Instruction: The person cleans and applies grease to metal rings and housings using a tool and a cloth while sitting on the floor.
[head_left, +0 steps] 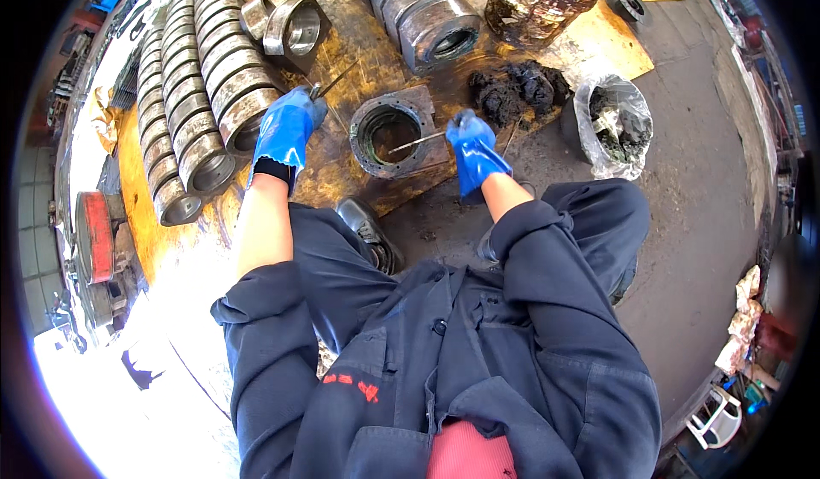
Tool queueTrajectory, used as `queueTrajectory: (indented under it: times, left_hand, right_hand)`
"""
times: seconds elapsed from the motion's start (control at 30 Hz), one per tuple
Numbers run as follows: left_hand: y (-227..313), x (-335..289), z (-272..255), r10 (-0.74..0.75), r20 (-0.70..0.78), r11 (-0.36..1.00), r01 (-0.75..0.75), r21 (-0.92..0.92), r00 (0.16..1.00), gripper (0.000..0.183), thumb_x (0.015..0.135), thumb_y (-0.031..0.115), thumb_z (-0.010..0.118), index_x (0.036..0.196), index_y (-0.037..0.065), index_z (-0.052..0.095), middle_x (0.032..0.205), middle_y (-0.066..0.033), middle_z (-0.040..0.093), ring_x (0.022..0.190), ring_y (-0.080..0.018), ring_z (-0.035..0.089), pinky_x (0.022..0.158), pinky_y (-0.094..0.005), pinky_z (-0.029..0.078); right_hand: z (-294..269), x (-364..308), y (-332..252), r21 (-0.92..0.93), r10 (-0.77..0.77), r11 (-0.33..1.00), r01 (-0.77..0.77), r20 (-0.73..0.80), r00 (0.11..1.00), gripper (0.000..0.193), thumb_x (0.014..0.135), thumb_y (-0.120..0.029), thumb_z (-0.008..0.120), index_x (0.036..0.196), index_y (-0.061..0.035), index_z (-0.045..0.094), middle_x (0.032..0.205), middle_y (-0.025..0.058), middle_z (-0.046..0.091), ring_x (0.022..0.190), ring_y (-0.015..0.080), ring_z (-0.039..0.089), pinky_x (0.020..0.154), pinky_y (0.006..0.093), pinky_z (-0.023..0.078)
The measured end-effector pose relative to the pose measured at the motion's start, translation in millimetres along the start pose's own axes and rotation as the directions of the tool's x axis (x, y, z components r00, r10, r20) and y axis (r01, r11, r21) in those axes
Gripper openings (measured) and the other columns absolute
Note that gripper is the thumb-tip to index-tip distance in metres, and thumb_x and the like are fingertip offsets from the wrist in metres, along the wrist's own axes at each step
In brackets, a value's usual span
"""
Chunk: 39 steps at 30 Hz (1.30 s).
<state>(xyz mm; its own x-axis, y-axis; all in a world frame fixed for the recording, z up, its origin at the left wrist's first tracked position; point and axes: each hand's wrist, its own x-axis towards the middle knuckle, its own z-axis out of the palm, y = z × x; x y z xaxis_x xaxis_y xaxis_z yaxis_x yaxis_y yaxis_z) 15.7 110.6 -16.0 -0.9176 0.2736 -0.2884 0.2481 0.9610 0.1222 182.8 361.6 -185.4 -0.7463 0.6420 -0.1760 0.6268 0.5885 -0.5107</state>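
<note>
My left hand (pixel 292 125), in a blue rubber glove, is closed on a thin, dark, pointed metal tool (pixel 338 79). It hovers above the board beside a row of metal rings. My right hand (pixel 472 148), gloved alike, grips a slim rod (pixel 415 143) whose tip reaches into the round bore of a greasy square metal block (pixel 437 158). The block lies between my hands on a stained wooden board (pixel 342 150), its bore facing up. Black greasy lumps (pixel 517 92) lie just beyond my right hand.
Long rows of metal rings (pixel 224 43) lie at the left, another row (pixel 410 14) at the back. A grimy bucket (pixel 538 9) holding rings stands at the back right. Nearer is a bag-lined bucket (pixel 636 112) with dark waste. My shoe (pixel 367 231) is close to the block.
</note>
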Motion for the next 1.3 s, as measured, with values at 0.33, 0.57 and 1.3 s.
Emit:
queueTrajectory:
  times: [0.33,0.57,1.3]
  left_hand:
    - [-11,-5,2,0.065,-0.08,0.998,-0.066,-0.01,0.995,0.042,0.087,0.038,0.054,0.117,0.009,0.062,0.117,-0.0197,0.063,0.109,-0.0378,0.059,0.094,-0.0448,0.047]
    - [-12,-8,-2,0.07,-0.098,0.995,-0.075,-0.058,0.993,0.039,0.083,0.036,0.056,0.109,0.007,0.064,0.106,-0.0222,0.066,0.104,-0.0382,0.061,0.09,-0.0436,0.048]
    - [-6,11,12,0.054,0.193,0.991,-0.029,-0.13,0.98,0.032,0.086,0.034,0.052,0.091,0.007,0.068,0.082,-0.0136,0.07,0.078,-0.0284,0.068,0.07,-0.0391,0.053]
  right_hand:
    - [10,4,1,-0.08,-0.073,0.994,0.071,-0.015,0.997,0.04,0.081,-0.041,0.065,0.106,-0.0101,0.064,0.097,0.015,0.07,0.092,0.0336,0.067,0.082,0.0423,0.052]
    - [26,4,-17,-0.324,-0.195,0.918,0.23,0.14,0.971,0.034,0.084,-0.039,0.061,0.106,-0.0134,0.061,0.1,0.0159,0.067,0.094,0.0365,0.065,0.078,0.0471,0.052]
    - [63,16,38,-0.142,-0.472,0.855,0.499,0.184,0.862,0.024,0.087,-0.019,0.052,0.089,-0.0086,0.073,0.093,0.018,0.069,0.083,0.034,0.068,0.07,0.0435,0.054]
